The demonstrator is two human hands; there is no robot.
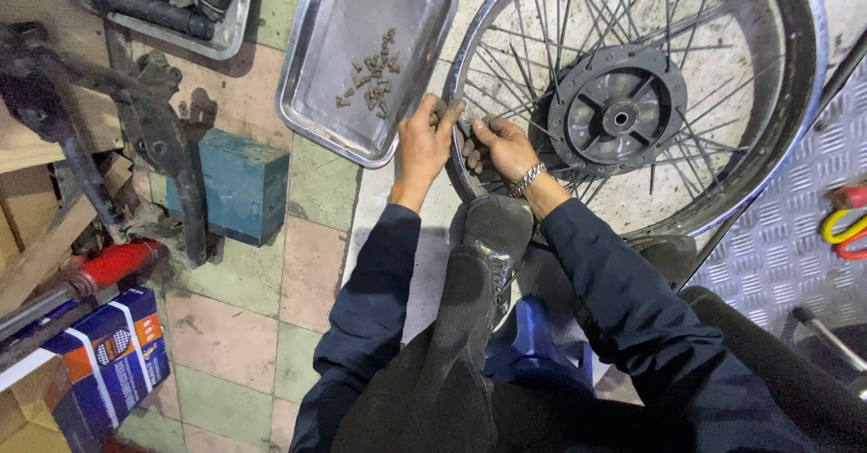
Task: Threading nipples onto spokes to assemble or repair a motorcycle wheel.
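— On the tiled floor, where is the spoked wheel (632, 101) laid?
— Flat, beside a metal tray (366, 56) of small nipples (372, 78).
— And each grip?
— The rim is pinched by the left hand (424, 141); the right hand (501, 149) is closed on a spoke.

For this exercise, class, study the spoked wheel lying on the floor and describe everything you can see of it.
The wheel lies flat on the tiled floor, partly over a ribbed metal plate. It has a shiny, scuffed metal rim with no tyre, many thin wire spokes, some looking loose or crossed, and a dark grey round hub with a small centre hole. The left hand and right hand both grip the near edge of the rim, and a dark shoe rests against that edge. A metal tray sits just beside it.
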